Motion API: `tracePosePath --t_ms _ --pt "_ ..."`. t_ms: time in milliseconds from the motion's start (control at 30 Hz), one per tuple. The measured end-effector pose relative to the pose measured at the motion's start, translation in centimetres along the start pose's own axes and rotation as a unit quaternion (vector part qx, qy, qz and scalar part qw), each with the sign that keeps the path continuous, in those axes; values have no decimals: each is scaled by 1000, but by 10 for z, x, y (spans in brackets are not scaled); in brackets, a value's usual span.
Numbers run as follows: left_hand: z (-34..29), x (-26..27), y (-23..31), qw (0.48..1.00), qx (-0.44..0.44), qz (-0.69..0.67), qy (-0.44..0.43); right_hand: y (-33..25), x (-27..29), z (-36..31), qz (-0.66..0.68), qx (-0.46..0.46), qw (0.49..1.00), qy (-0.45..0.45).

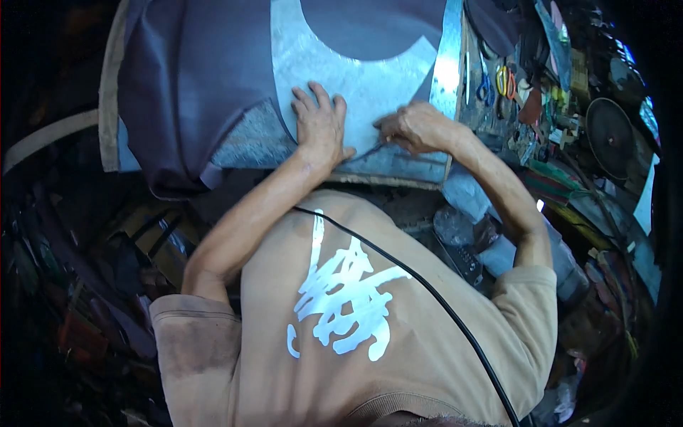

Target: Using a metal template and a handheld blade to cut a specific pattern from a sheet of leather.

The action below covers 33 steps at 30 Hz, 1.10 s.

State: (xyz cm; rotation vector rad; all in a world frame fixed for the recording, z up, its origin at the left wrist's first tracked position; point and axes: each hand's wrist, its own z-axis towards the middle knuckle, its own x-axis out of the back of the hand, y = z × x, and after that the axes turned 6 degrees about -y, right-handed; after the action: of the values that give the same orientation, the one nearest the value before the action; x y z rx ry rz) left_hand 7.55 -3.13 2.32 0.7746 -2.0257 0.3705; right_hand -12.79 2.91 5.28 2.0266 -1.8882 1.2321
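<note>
The metal template (pixel 356 78), a flat grey sheet with a curved cut-out, lies on dark purple fabric (pixel 192 78) spread over the workbench (pixel 398 179). The left hand (pixel 320 124) presses flat on the template's lower part, fingers slightly apart. Just right of it, the right hand (pixel 420 128) rests at the template's lower edge, fingers pinched together on a thin marking tool (pixel 376 147). Scissors (pixel 505 82) lie right of the template.

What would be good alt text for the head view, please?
A person's left hand presses flat on a curved metal template over dark fabric, while the right hand holds a thin tool against its edge. Scissors and clutter lie at right.
</note>
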Motion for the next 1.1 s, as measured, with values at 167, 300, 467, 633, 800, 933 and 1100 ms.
tracePosePath --t_ms 167,300,467,633,800,933,1100 --pt "39 -12 -39 987 -63 -82 120 3 29 0 111 -4 982 155" --pt "64 3 -64 988 -62 -126 68 22 77 55 201 -74 908 359" --pt "79 26 -81 996 -32 -25 82 77 142 152 118 53 926 356" --pt "87 44 -97 1000 -16 -10 12 101 169 196 60 78 956 277" --pt "95 41 -107 997 -38 -63 29 109 174 206 47 96 958 265" --pt "102 43 -115 992 -59 -102 51 112 172 208 -14 124 950 287" --pt "104 43 -118 991 -58 -109 59 109 172 209 12 105 960 260"
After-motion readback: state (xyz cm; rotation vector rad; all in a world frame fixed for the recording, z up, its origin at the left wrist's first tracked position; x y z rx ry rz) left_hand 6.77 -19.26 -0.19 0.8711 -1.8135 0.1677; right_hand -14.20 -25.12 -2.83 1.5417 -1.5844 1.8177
